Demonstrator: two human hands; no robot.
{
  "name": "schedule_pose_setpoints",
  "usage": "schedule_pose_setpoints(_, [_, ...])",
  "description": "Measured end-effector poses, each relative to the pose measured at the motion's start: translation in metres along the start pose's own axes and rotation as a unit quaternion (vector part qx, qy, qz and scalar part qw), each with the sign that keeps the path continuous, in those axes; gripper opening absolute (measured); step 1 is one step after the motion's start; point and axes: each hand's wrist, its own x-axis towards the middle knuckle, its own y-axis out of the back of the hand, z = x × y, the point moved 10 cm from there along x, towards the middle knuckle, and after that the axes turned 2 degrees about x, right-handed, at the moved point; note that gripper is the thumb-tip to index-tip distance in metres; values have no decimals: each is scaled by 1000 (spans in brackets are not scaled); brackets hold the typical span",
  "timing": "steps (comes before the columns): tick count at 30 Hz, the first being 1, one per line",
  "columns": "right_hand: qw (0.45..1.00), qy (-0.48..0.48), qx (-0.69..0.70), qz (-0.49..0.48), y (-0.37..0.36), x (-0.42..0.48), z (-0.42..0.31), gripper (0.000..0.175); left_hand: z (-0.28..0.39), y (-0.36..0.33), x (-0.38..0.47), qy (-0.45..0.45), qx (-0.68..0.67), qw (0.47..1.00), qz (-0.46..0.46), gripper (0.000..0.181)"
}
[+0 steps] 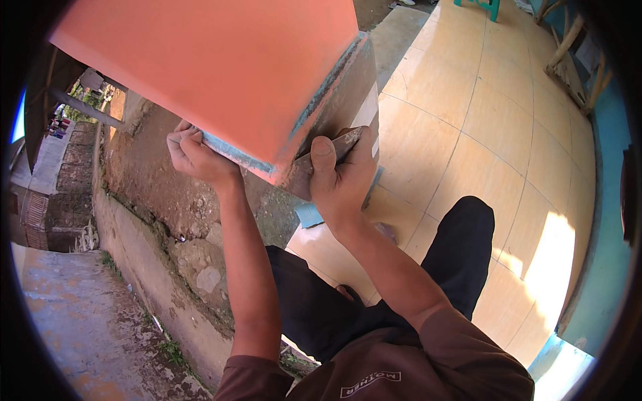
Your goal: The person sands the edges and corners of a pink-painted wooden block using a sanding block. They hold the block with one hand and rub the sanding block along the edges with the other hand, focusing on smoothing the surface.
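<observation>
An orange-painted pillar (225, 80) with worn blue paint along its edges rises in front of me. My left hand (200, 150) has its curled fingers at the pillar's lower left edge; whether it grips anything there is hidden. My right hand (343, 163) is closed on a thin, flat, grey-brown sheet (303, 175), with the thumb on top. That sheet lies against the pillar's near corner and its bare, darker right side. Its material is unclear.
Beige floor tiles (436, 130) run along my right to a blue wall (599, 215). A light blue piece (309, 215) lies at the tile edge below the pillar. Bare ground (190, 200) drops off at left beside a low concrete wall (150, 255). A green stool (494, 10) stands far off.
</observation>
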Motion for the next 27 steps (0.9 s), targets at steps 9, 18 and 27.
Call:
schedule_pose_setpoints(9, [1000,12,5,-13,-3,-4,1,53,1,-1,-1,-3,16,1000,-4,17])
schedule_pose_setpoints(18, [1000,-2,23,-6,-5,-3,-1,53,-4,2,3,-10,-2,1000,8,26])
schedule_pose_setpoints(27, [1000,-10,20,7,-2,-3,2,54,-3,0,2,-10,-7,1000,-1,27])
